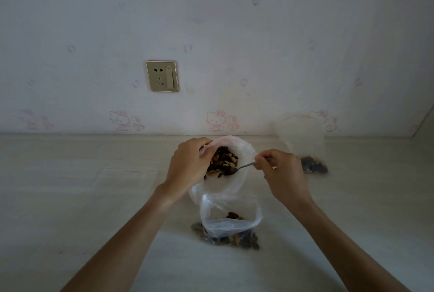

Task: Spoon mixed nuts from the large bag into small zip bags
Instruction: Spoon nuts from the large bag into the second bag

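The large white plastic bag (244,150) lies open on the pale table, and mixed nuts (223,161) show inside it. My left hand (187,165) grips the bag's left rim and holds the mouth open. My right hand (281,172) pinches the handle of a metal spoon (242,167), whose bowl dips into the nuts at the bag's near edge. Just in front stands a small clear zip bag (231,216), open at the top, with some nuts at its bottom.
Another small clear bag (303,146) with nuts in its bottom stands at the back right near the wall. Flat clear zip bags (126,176) lie on the table to the left. A gold wall socket (162,76) sits above the table.
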Demonstrator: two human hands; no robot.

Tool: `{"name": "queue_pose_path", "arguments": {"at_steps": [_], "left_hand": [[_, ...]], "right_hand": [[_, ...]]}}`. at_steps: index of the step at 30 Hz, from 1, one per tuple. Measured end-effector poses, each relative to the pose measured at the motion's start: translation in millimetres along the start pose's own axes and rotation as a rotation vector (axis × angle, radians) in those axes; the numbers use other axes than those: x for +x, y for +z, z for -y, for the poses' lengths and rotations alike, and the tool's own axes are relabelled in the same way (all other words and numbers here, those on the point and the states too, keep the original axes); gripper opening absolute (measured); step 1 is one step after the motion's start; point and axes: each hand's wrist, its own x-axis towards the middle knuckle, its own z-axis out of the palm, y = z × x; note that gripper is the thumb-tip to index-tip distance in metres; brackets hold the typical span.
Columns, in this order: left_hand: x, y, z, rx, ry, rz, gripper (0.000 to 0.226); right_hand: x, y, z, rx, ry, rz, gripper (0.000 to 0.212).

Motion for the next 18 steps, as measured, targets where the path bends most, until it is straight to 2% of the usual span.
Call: {"name": "queue_pose_path", "arguments": {"at_steps": [5, 9, 12, 18], "left_hand": [[1.6, 1.0, 3.0, 0.001, 0.001, -0.005, 0.020], [6.0, 0.6, 7.8, -0.063, -0.109, 0.048, 0.022], [6.7, 0.9, 9.5, -0.151, -0.182, 0.101, 0.024], [9.3, 2.4, 10.5, -0.402, -0.298, 0.101, 0.025]], "right_hand": [[2.8, 6.1, -0.1, 0.165, 0.146, 0.001, 0.024], [4.0, 5.5, -1.9, 0.193, 0.204, -0.007, 0.025], [5.4, 3.2, -3.5, 0.186, 0.195, -0.002, 0.023], [6.1, 13.6, 4.0, 0.172, 0.137, 0.056, 0.029]]}}
